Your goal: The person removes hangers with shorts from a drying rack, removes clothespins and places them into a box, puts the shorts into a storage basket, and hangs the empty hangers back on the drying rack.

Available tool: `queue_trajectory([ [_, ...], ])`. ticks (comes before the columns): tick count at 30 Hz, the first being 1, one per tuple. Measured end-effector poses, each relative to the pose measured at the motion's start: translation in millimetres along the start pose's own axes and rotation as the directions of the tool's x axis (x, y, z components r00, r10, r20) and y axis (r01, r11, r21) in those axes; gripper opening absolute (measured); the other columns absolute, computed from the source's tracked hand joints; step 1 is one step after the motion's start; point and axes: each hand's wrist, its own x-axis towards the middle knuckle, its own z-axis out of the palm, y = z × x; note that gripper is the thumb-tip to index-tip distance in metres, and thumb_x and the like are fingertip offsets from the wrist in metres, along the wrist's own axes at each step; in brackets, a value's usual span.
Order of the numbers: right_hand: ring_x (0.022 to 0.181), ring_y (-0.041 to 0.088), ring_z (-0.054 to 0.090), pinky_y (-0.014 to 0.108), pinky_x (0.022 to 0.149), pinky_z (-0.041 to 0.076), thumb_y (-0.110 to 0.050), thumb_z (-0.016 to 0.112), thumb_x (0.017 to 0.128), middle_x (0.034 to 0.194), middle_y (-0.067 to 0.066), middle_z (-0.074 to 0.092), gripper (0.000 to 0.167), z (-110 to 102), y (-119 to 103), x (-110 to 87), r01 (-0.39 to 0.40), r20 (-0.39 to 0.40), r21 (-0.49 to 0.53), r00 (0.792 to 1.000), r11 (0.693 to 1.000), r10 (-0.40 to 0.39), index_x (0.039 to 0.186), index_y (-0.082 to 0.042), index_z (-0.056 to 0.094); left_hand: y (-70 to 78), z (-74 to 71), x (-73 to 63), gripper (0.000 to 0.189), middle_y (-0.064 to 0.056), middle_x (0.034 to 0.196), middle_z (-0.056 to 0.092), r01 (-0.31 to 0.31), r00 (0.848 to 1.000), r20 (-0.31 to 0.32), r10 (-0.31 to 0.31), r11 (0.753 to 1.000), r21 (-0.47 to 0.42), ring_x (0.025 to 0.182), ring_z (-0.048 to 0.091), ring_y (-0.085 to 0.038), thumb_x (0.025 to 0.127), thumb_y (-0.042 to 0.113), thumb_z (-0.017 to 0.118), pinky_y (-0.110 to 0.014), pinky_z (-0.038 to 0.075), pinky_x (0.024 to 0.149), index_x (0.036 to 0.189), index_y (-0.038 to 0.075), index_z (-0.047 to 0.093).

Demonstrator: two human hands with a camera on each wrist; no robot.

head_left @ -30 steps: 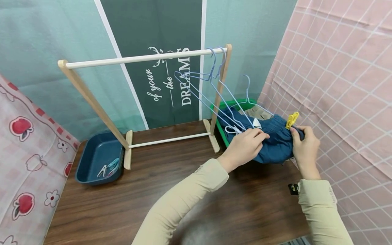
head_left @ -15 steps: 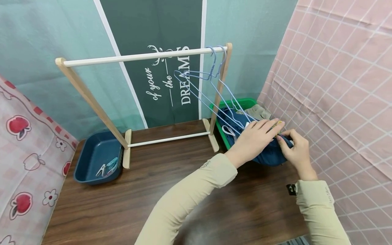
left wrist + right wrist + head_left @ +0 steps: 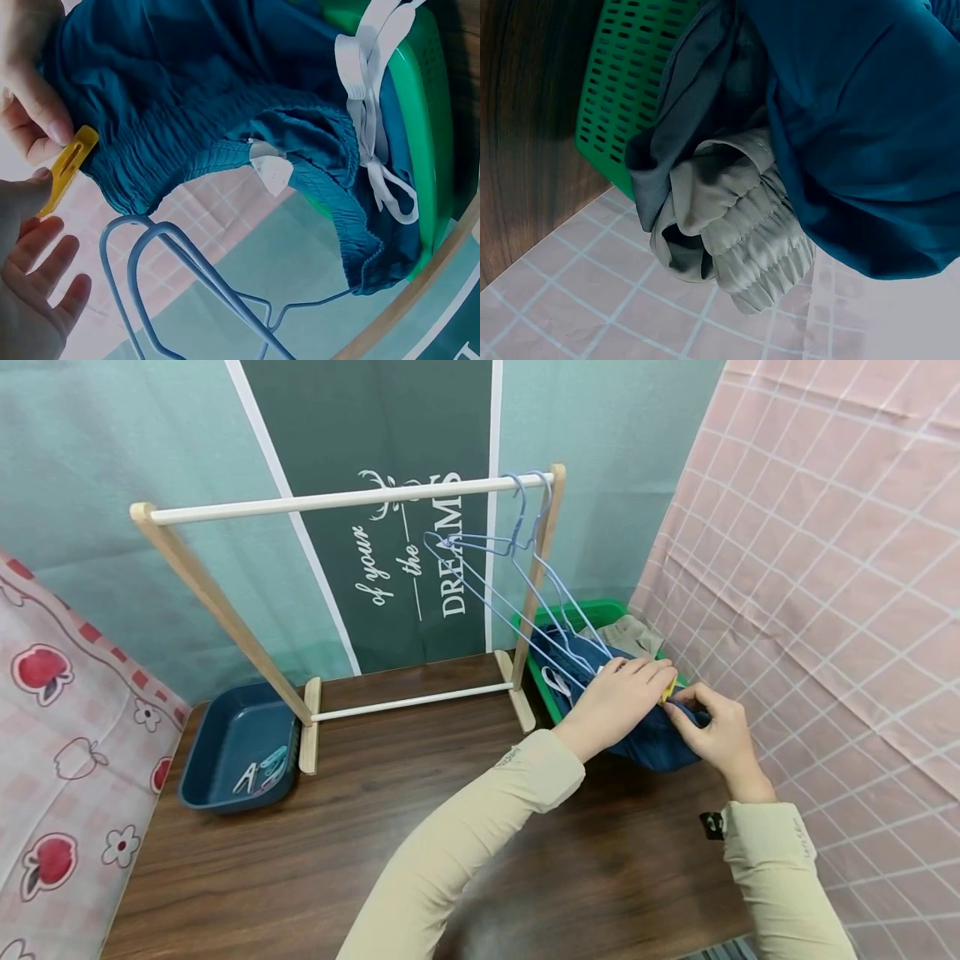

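Dark blue elastic-waist pants [image 3: 172, 82] with a white drawstring [image 3: 367, 105] lie bunched over a green basket [image 3: 424, 97]. My left hand [image 3: 618, 700] pinches a yellow clothespin [image 3: 71, 165] between thumb and forefinger, its other fingers spread. The clothespin's far end sits at the waistband's edge. Beside it, my right hand [image 3: 718, 731] pinches the waistband cloth with thumb and fingers. A thin blue hanger arm [image 3: 311, 304] reaches the opposite waistband side. In the right wrist view the pants [image 3: 862, 150] hang in front and neither hand shows.
A wooden rack with a white rail [image 3: 337, 503] stands at the back, blue hangers [image 3: 517, 539] hooked at its right end. Grey-beige clothes [image 3: 742, 217] fill part of the basket. A dark blue tray [image 3: 236, 727] at left holds several clothespins [image 3: 270, 767]. A patterned curtain borders the right.
My left hand has moved right from the waistband to the yellow clothespin. The clothespin and my right hand have shifted left and slightly down. The separate hanger hook no longer shows behind the pants.
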Motion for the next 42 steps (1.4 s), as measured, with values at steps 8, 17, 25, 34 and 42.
queue_trajectory([
  [8,0.067,-0.022,0.046,0.003,0.063,0.039,0.017,0.072,0.066,0.077,-0.031,0.053,0.019,-3,3,-2.2,-0.109,0.084,-0.024,0.990,0.994,0.111,0.075,0.002,0.064,-4.3,1.3,-1.9,0.032,0.010,0.130,0.054,-0.048,0.997,-0.061,0.051,0.998,0.044,0.121,0.052,-0.007,0.103,0.027,0.042,-0.021,0.043,0.103,0.134,0.025,0.049],
  [17,0.067,-0.020,0.051,0.003,0.062,0.039,0.013,0.071,0.074,0.077,-0.038,0.054,0.016,-5,0,-0.7,-0.221,0.127,0.013,0.968,0.975,0.217,0.076,-0.001,0.064,-6.1,12.5,-7.9,0.021,0.013,0.112,0.063,-0.046,0.970,-0.229,0.086,0.984,0.174,0.110,0.057,-0.005,0.103,0.025,0.041,-0.020,0.044,0.099,0.112,0.028,0.060],
  [25,0.070,-0.019,0.051,0.002,0.065,0.040,0.011,0.069,0.077,0.078,-0.039,0.054,0.012,-4,0,-1.5,-0.253,0.169,0.016,0.954,0.967,0.247,0.077,0.000,0.062,-6.9,19.7,-8.7,0.022,0.009,0.105,0.066,0.007,0.952,-0.303,0.049,0.984,0.180,0.105,0.061,-0.007,0.104,0.021,0.041,-0.021,0.046,0.097,0.108,0.024,0.063],
  [34,0.072,-0.019,0.050,0.002,0.065,0.040,0.008,0.070,0.077,0.079,-0.035,0.053,0.013,-1,-4,-0.5,-0.257,0.213,-0.010,0.944,0.966,0.253,0.082,-0.002,0.065,-10.6,25.6,-8.3,0.017,0.011,0.112,0.066,0.067,0.957,-0.290,-0.020,0.986,0.153,0.110,0.059,-0.004,0.101,0.024,0.047,-0.022,0.042,0.103,0.111,0.025,0.062],
  [42,0.071,-0.018,0.049,0.003,0.064,0.039,0.005,0.067,0.081,0.078,-0.036,0.051,0.007,-2,-6,0.2,-0.261,0.233,-0.029,0.937,0.965,0.260,0.083,0.000,0.061,-11.2,27.8,-6.5,0.016,0.011,0.113,0.067,0.095,0.957,-0.282,-0.062,0.990,0.107,0.109,0.059,-0.005,0.101,0.025,0.049,-0.023,0.042,0.102,0.111,0.024,0.061],
])
